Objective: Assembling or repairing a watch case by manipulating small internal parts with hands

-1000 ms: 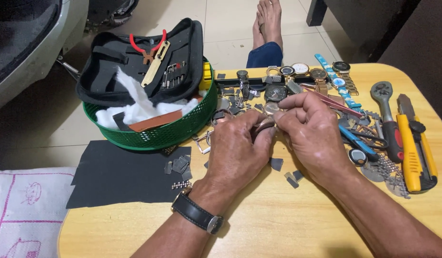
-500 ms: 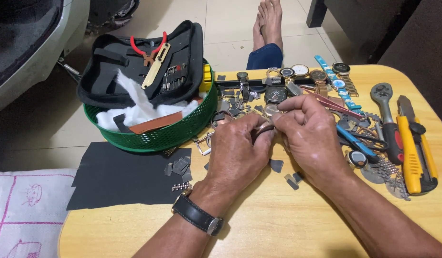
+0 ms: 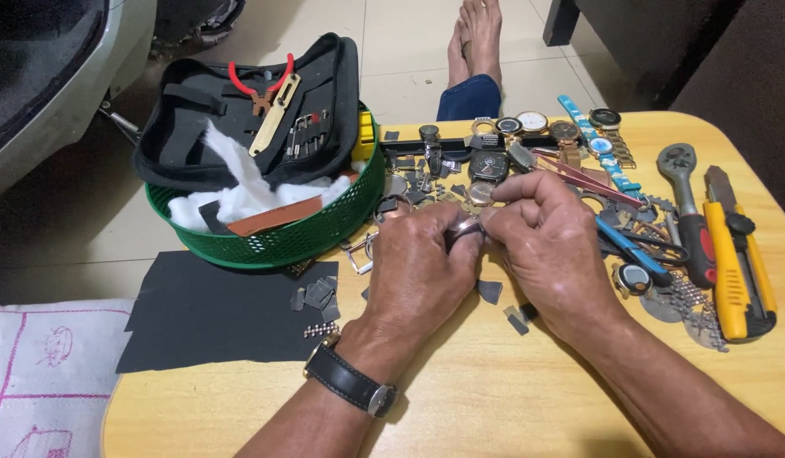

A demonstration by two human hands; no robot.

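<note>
While both hands pinch it, small metal part (image 3: 467, 227) gleams

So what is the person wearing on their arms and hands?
Both forearms are bare, with no sleeves and no gloves. The left hand has a wristwatch with a black strap and a silvery buckle at the wrist. The right hand wears nothing that shows.

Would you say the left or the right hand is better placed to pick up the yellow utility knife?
Probably the right hand: the yellow utility knife lies on its side of the table, while the left hand sits farther off.
</note>
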